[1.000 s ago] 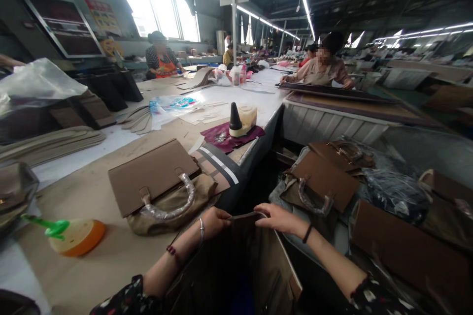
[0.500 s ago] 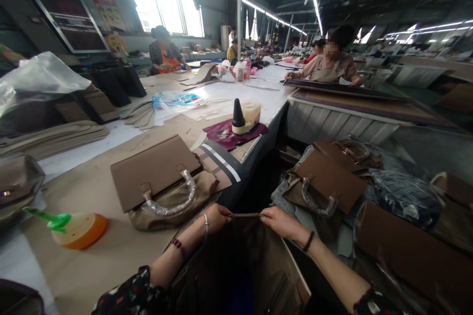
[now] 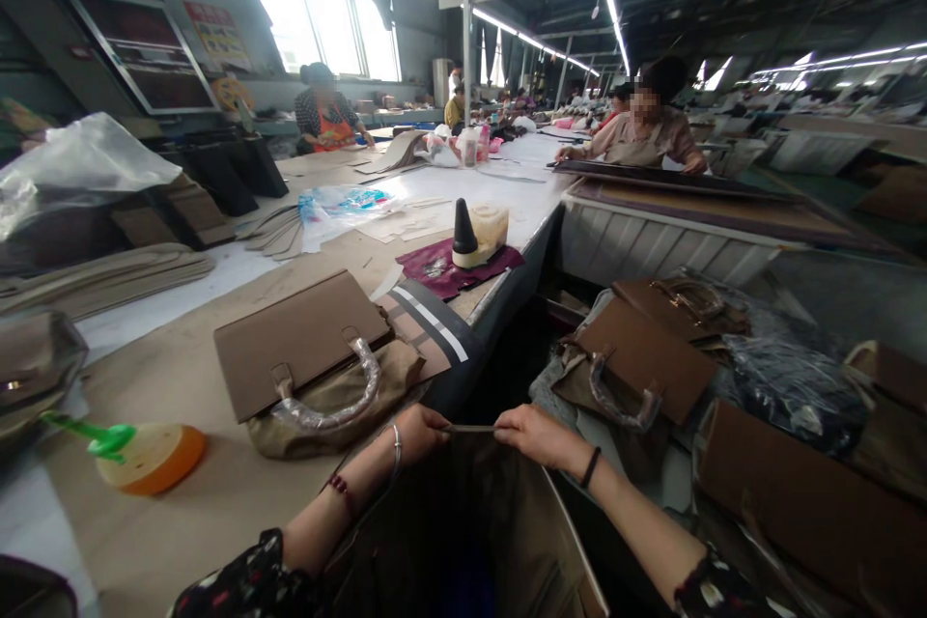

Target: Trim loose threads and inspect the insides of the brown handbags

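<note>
An open brown handbag (image 3: 499, 512) is right in front of me, its dark inside facing up. My left hand (image 3: 422, 435) pinches the far rim of this bag, and my right hand (image 3: 522, 432) pinches the same rim a short way to the right. Between them the edge is drawn straight. Both hands are closed, fingertips on the fabric. Just beyond my left hand, another brown handbag (image 3: 304, 338) lies on the table, its handle (image 3: 337, 417) wrapped in clear plastic. The lower part of the bag I hold runs out of view.
At left lies a bottle of orange liquid (image 3: 155, 459) with a green spout. A black cone-topped container (image 3: 464, 230) stands on a maroon cloth (image 3: 420, 268). More brown bags (image 3: 644, 348) are heaped at right. A co-worker (image 3: 644, 140) handles a dark panel (image 3: 673, 182) across the gap.
Both hands have shifted slightly left and a little lower in the picture, still pinching the rim. The gap between them looks slightly smaller.
</note>
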Demonstrator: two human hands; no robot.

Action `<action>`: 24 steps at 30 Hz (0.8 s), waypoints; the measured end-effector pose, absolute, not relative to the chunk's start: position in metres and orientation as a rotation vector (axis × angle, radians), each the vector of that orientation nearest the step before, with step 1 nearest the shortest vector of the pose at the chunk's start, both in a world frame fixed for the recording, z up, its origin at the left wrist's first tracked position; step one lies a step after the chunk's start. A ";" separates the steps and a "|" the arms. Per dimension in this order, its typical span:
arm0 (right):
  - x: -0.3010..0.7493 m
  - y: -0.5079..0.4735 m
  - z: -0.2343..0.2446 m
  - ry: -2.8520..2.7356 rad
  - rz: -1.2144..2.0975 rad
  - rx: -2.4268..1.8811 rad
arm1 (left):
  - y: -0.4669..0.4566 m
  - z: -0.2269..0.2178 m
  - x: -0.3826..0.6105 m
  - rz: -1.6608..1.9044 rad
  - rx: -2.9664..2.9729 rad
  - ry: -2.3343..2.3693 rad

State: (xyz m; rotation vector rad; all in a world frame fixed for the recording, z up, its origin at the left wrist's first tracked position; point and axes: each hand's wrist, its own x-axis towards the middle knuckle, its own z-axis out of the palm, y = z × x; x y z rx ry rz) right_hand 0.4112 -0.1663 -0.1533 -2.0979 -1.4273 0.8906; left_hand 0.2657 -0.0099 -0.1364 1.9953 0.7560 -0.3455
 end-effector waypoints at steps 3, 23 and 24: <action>0.408 -0.164 -0.157 -1.425 0.873 -2.106 | -0.011 -0.136 0.266 -0.345 1.970 0.770; 0.404 -0.204 -0.131 -1.321 0.753 -2.036 | -0.045 -0.081 0.256 -0.233 2.079 0.556; 0.404 -0.213 -0.126 -1.264 0.761 -1.991 | -0.048 -0.070 0.254 -0.196 2.068 0.501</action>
